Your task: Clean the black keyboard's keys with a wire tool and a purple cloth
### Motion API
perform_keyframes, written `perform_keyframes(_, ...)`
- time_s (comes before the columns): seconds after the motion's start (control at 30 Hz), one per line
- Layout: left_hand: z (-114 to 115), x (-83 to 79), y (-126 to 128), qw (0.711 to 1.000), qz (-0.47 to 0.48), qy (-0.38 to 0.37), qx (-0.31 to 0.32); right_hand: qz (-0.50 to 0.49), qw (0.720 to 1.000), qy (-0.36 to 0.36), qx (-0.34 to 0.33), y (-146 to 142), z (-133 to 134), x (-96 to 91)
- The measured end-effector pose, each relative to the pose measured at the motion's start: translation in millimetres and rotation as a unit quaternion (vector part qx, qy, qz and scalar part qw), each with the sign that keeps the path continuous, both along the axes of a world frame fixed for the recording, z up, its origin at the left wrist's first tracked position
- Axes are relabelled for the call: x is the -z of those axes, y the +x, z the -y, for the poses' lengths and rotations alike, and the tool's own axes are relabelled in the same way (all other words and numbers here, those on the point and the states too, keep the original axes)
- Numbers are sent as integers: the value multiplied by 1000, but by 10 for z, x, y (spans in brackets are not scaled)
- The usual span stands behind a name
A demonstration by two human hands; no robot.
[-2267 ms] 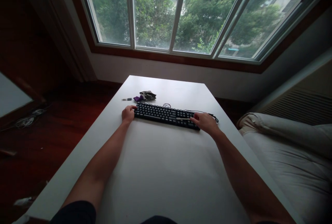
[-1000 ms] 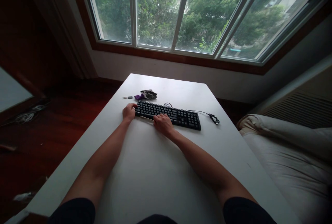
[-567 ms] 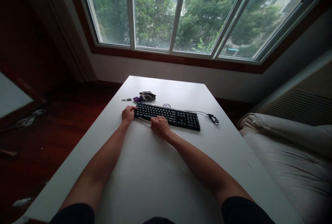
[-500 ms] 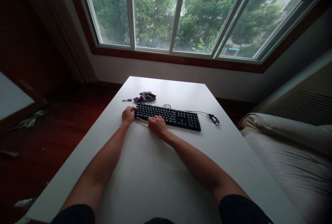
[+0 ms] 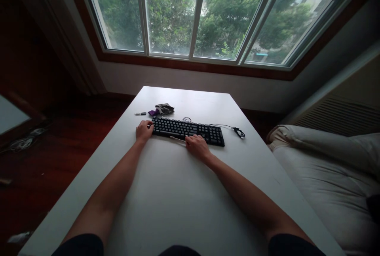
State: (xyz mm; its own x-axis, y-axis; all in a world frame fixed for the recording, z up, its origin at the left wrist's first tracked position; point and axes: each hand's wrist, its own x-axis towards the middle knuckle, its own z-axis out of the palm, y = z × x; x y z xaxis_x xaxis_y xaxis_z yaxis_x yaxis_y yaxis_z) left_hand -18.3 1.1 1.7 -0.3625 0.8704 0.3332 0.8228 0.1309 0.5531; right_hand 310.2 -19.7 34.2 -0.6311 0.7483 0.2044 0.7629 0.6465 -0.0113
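Note:
A black keyboard [image 5: 190, 129] lies across the far middle of the white table [image 5: 178, 192]. My left hand [image 5: 143, 131] grips the keyboard's left end, fingers curled on it. My right hand [image 5: 197, 146] rests at the keyboard's front edge, right of its middle, fingers closed on a thin pale stick [image 5: 177, 138] whose tip lies along the front row of keys. The keyboard's cable [image 5: 234, 129] trails off to the right and ends in a small coil.
Behind the keyboard lie a crumpled purple and grey cloth [image 5: 162, 109], a small pen-like tool [image 5: 140, 113] and a little wire loop [image 5: 187, 119]. A cushioned sofa [image 5: 323, 177] stands right of the table. Dark wooden floor lies on the left, a wide window ahead.
My right hand slid with the stick from the keyboard's right end to its left half, then back right towards the middle. My left hand stayed on the left end.

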Motion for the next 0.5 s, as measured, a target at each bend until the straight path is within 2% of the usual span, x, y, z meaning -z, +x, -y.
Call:
perform_keyframes(0.17, 12, 27, 149, 999, -49, 8, 12, -2, 999, -1, 42, 806, 0, 45)
perform_keyframes(0.27, 10, 61, 237, 997, -61, 10, 35, -10, 998, -7, 54, 1067, -19, 37)
perform_keyframes(0.33, 8, 84, 263, 996, -69, 10, 48, -17, 999, -1, 50, 1058, -10, 38)
perform_keyframes(0.5, 0, 108, 239, 995, -76, 14, 58, -20, 1000, 5, 19, 707, 32, 78)
